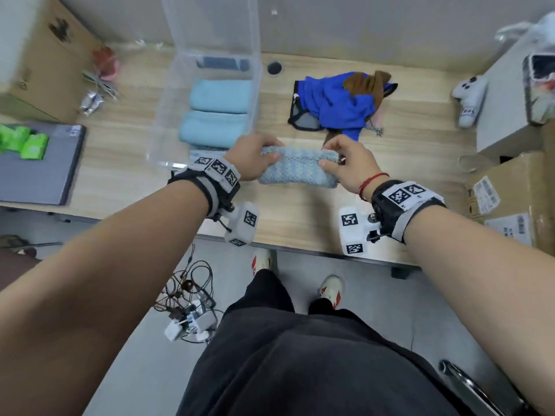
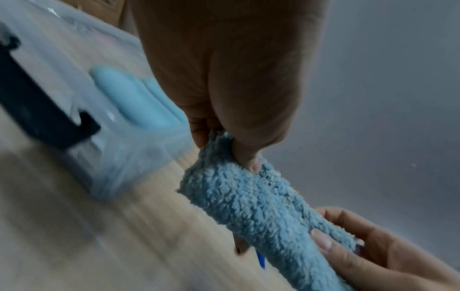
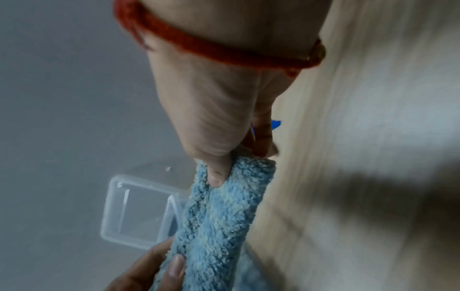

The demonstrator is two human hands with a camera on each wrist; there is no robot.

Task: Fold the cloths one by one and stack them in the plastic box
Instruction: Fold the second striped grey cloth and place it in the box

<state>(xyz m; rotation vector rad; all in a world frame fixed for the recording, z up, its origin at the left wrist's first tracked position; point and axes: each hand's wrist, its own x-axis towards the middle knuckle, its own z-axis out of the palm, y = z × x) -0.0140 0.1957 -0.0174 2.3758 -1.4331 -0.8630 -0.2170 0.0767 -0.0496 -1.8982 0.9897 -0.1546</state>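
Holding a fluffy pale-blue cloth (image 1: 295,169) folded into a thick band, the person has it stretched between both hands just above the bench (image 1: 300,217), right beside the near corner of the plastic box (image 1: 255,40). The left hand (image 1: 255,159) pinches the end nearest the box, thumb pressed into the pile on top and fingers curled beneath; the right hand (image 1: 348,163) grips the far end the same way. So each grip is clenched on this one cloth, neither released.

Judging progress: inside the box lie two folded light-blue cloths (image 1: 220,96), one behind the other, with a darker folded piece (image 1: 223,64) at the back end and what looks like another pale cloth at the near end, though the box wall blurs it. That part of the task looks done. The cloth in hand appears folded or nearly so, and probably only needs carrying over the near wall and setting down.

What is left sits on the far side of the held cloth from the person, to the right of the box: an unfolded heap with a bright blue cloth (image 1: 339,106), a brown cloth (image 1: 368,84) on top and a grey piece with dark trim (image 1: 304,121). Several folds remain.
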